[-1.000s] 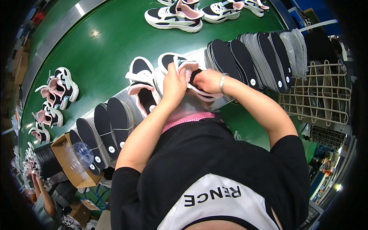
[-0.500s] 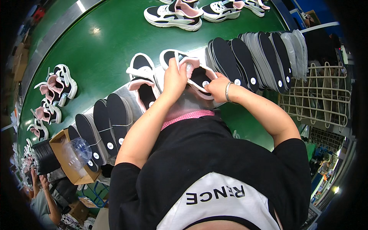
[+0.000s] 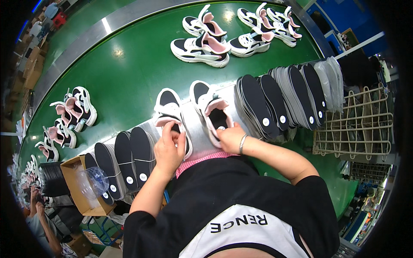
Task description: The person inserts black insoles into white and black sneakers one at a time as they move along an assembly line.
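Observation:
Two white, black and pink sneakers stand side by side in front of me, toes pointing away. The left sneaker (image 3: pixel 168 99) has my left hand (image 3: pixel 168 151) at its opening, fingers bent around the pink-lined collar and thumb over the rim. At the right sneaker (image 3: pixel 201 95), my right hand (image 3: pixel 232 138), with a bracelet on its wrist, grips the heel side of the collar. A dark insole with a pale round sticker shows inside the right sneaker. My left fingers hide part of the left sneaker's inside.
Stacks of black insoles (image 3: pixel 254 103) lie to the right, beside clear plastic bags (image 3: pixel 331 81) and a wire rack (image 3: pixel 352 122). More insole stacks (image 3: pixel 124 159) and a cardboard box (image 3: pixel 77 189) are at left. Other sneakers (image 3: pixel 200 51) stand on the green surface (image 3: pixel 129 73). Another person works at far left.
My left hand has left the right sneaker and moved to the left one. The right sneaker has been lowered and straightened beside it. The view has shifted, showing more sneakers at the back.

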`<state>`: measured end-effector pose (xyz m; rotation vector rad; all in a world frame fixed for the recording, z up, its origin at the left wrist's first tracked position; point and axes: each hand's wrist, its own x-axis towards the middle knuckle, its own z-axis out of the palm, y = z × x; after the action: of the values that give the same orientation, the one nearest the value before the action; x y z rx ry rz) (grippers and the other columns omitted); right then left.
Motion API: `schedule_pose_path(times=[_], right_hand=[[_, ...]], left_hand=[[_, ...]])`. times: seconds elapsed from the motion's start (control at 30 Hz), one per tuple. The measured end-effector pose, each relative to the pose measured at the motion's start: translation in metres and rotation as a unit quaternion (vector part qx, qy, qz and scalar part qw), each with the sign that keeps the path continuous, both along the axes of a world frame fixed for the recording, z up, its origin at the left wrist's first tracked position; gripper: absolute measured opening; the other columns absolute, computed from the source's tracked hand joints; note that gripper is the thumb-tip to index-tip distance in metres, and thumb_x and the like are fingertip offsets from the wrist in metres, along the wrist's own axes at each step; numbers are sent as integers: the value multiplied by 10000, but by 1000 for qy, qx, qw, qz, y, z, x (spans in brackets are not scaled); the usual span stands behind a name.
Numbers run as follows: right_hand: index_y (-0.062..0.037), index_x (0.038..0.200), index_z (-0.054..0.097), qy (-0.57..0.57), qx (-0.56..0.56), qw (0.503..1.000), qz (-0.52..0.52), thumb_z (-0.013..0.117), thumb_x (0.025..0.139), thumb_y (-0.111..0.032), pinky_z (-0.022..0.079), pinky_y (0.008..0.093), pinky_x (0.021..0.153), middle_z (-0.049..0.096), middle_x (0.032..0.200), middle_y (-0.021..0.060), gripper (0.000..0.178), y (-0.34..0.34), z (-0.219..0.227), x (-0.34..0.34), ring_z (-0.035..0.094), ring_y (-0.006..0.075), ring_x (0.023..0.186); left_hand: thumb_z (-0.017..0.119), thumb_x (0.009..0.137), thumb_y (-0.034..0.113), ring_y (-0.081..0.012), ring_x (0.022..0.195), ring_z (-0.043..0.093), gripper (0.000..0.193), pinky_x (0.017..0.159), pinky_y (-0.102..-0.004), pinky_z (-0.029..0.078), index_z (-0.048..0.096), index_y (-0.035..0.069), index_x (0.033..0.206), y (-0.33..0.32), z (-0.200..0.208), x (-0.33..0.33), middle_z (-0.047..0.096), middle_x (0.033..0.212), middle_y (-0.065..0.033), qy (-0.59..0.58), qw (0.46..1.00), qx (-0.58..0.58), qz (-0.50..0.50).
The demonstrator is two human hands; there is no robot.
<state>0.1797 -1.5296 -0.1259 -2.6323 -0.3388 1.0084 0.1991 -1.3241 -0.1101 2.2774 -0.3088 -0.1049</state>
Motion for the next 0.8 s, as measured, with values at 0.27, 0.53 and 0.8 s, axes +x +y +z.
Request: schedule_pose_path(times=[0.27,0.53,0.8], right_hand=[[-93,1011,523,29,176,982,63,483,765,-406,323,504,823,598,861,117,400,39,4,21,564,287,836],[-68,980,533,-371,184,910,-16,624,657,-96,361,378,880,492,1091,157,336,-56,-11,113,465,328,991],[-132,994,533,-363,-137,921,-27,611,582,-65,307,426,939,300,1279,188,425,-115,-60,205,277,351,1189]], left_hand=[[535,745,232,-398,639,562,752,585,-455,446,78,-86,1251,-29,-24,30,570,712,-249,56,981,185,24],[490,763,127,-373,753,564,685,652,-425,443,74,4,1293,26,-17,148,564,848,-246,-8,965,183,188],[529,742,69,-309,882,514,354,775,-374,406,469,-7,1083,8,-47,118,528,948,-182,-93,983,-7,161]])
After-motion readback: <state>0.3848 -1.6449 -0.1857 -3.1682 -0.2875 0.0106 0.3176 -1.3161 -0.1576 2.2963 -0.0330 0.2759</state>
